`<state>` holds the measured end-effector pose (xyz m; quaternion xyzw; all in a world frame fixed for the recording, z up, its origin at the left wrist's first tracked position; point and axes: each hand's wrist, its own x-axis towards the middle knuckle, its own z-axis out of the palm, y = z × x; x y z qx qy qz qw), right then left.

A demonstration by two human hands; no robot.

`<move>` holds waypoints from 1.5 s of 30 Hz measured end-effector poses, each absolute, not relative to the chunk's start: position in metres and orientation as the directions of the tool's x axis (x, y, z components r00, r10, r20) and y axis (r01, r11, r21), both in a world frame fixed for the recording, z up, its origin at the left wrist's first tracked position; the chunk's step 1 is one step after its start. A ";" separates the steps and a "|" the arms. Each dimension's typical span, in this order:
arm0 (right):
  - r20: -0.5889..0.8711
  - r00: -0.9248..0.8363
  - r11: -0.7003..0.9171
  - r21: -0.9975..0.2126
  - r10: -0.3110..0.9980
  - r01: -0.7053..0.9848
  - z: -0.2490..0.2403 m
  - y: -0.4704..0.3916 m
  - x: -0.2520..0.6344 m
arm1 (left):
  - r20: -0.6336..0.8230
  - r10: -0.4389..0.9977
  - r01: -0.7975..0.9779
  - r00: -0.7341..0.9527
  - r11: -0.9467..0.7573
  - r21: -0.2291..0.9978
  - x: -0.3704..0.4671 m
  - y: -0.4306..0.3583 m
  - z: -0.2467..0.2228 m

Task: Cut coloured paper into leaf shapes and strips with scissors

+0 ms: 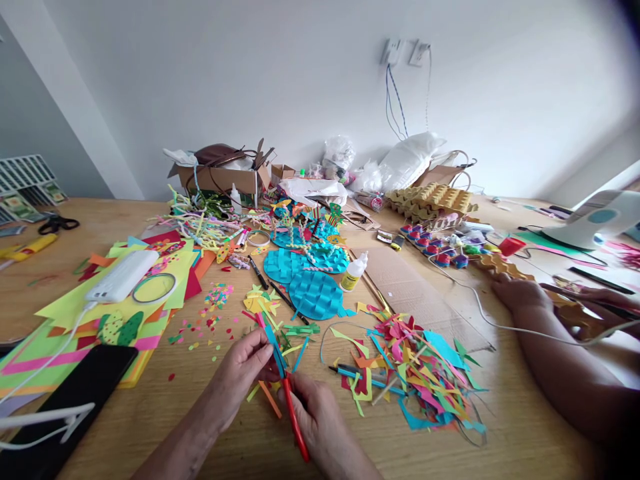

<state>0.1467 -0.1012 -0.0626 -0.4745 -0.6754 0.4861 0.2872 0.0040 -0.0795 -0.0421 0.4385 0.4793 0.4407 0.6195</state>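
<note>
My right hand (317, 413) is closed around red-handled scissors (297, 423), which point away from me toward the paper. Pinched in the fingers of my left hand (245, 363) is a narrow blue paper strip (275, 347), with a bit of pink paper beside it. The strip meets the scissors between my two hands; the blades are mostly hidden there. Just beyond my hands lie green paper pieces (300, 330), a yellow paper fish (260, 303) and a round blue woven paper piece (316, 295).
Colourful paper scraps (420, 373) pile up at right, near a glue bottle (355, 272) and cardboard (415, 287). Coloured sheets with a white power bank (123, 275) and black phone (75, 400) lie left. Another person's arm (545, 347) works over egg carton at far right.
</note>
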 end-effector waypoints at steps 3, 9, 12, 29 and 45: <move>-0.065 -0.388 0.084 -0.931 0.920 0.355 -0.064 -0.102 0.147 | -0.209 0.965 -0.130 0.161 0.231 0.964 0.003 -0.079 -0.046; -0.010 -0.390 0.140 -0.925 0.921 0.354 -0.072 -0.101 0.148 | -0.230 0.959 -0.139 0.163 0.253 0.957 0.002 -0.078 -0.048; 0.004 -0.386 0.154 -0.921 0.923 0.359 -0.073 -0.100 0.149 | -0.227 0.961 -0.140 0.161 0.250 0.958 0.003 -0.079 -0.046; -0.030 -0.385 0.128 -0.918 0.922 0.376 -0.070 -0.100 0.148 | -0.224 0.962 -0.149 0.158 0.248 0.957 0.005 -0.080 -0.046; -0.010 -0.374 0.158 -0.896 0.927 0.416 -0.075 -0.101 0.147 | -0.229 0.967 -0.123 0.113 0.242 0.962 0.005 -0.080 -0.041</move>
